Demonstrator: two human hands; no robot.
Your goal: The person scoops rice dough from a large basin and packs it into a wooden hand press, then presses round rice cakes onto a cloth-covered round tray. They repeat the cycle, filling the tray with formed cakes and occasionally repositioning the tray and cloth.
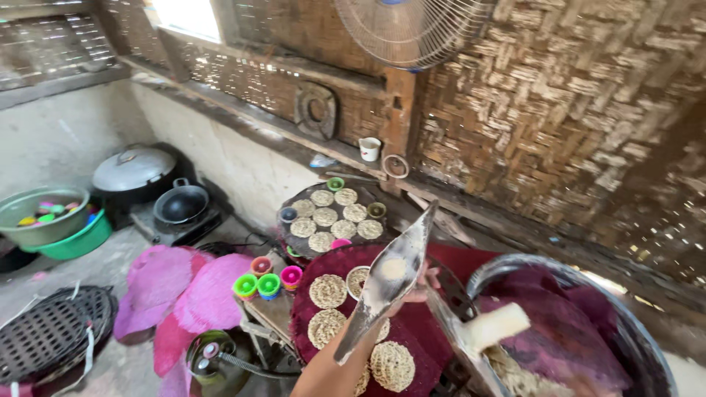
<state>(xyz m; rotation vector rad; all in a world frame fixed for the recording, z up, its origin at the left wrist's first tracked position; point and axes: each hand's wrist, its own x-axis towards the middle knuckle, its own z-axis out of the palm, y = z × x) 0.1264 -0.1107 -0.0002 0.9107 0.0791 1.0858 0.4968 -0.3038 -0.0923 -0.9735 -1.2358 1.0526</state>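
My left hand (423, 283) reaches forward from the bottom of the view, shut on a long leaf-shaped metal spatula (386, 283) dusted with white. The spatula slants over a round maroon tray (412, 323) bearing several lacy round noodle cakes (327, 290). Behind it, a dark round tray (283, 231) holds several more cakes (324, 217) and small coloured cups. My right hand is out of view.
A big metal basin (647, 345) lined with purple cloth stands at right, with a white block (500, 323) on a metal tool before it. Coloured cups (268, 283), pink mats (184, 294), a black wok (180, 202), a lidded pot (132, 170), a green basin (73, 242) and a black basket (51, 331) lie left. A fan (412, 29) hangs above.
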